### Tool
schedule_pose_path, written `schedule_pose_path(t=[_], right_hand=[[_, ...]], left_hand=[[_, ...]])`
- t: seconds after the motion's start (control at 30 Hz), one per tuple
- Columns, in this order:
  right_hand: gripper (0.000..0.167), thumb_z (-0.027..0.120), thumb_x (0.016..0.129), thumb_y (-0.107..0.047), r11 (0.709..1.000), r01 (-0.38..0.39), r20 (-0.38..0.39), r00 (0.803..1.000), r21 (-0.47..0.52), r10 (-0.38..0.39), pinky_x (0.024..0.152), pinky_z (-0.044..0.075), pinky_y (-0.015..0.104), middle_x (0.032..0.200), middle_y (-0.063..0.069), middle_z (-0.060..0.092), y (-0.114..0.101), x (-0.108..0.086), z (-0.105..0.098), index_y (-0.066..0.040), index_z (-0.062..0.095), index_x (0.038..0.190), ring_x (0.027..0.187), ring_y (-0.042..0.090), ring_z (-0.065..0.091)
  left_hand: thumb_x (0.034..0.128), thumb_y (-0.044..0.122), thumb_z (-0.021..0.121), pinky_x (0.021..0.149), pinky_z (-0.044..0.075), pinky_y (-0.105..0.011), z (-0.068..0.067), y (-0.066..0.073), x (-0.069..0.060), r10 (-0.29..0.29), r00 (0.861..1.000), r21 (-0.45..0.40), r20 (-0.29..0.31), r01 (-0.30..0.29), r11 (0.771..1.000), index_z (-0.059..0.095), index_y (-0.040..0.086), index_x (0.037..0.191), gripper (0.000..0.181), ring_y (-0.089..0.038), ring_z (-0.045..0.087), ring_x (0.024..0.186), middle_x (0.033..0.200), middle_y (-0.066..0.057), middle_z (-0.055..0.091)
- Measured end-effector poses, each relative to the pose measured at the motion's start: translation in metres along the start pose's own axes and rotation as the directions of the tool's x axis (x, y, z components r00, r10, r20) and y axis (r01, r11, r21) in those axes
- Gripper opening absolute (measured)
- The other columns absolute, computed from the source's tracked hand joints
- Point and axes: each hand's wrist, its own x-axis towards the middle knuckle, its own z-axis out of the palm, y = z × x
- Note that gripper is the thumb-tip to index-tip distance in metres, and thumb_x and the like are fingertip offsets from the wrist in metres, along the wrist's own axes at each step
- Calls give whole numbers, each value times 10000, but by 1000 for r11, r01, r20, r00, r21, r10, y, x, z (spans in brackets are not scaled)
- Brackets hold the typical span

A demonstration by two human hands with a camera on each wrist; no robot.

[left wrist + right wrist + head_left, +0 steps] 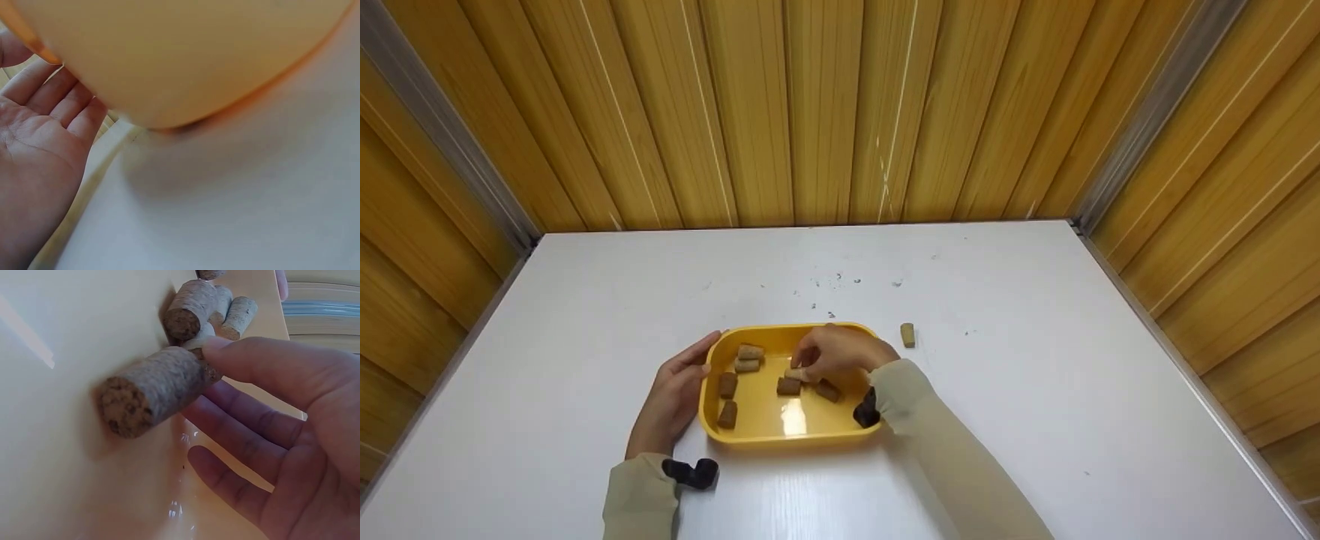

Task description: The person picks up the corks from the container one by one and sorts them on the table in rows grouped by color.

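While in hand (841, 349), cork (793, 373) lengthwise left-right

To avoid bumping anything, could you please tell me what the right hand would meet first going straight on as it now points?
Beyond the pale cork it pinches, the right hand would probably first meet the dark cork right beside that one in the yellow tray; depth is hard to judge.

L hand (669, 386) prob. straight-fingered, R hand (841, 350) pinching
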Motion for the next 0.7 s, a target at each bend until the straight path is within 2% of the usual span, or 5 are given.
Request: schedule_pose_path(t=[0.27,0.7], right_hand=[[227,666,861,-88,999,-30,40,999,13,29,929,522,350,1077,15,698,-1,-3,-5,-168,726,1064,1002,161,629],[210,667,865,-101,1000,-19,37,999,18,18,904,528,340,1053,3,700,0,-4,-7,-163,728,1057,947,136,620]], left_hand=[[903,-80,418,1069,410,-219,-1,0,0,-2,1000,-22,-5,2,1000,379,-35,1440,540,-47,487,1297,1352,45,581],[898,-81,429,1075,406,-240,-1,1,0,-16,1000,-47,9,16,999,370,-20,1448,557,-74,490,1307,1379,24,567]])
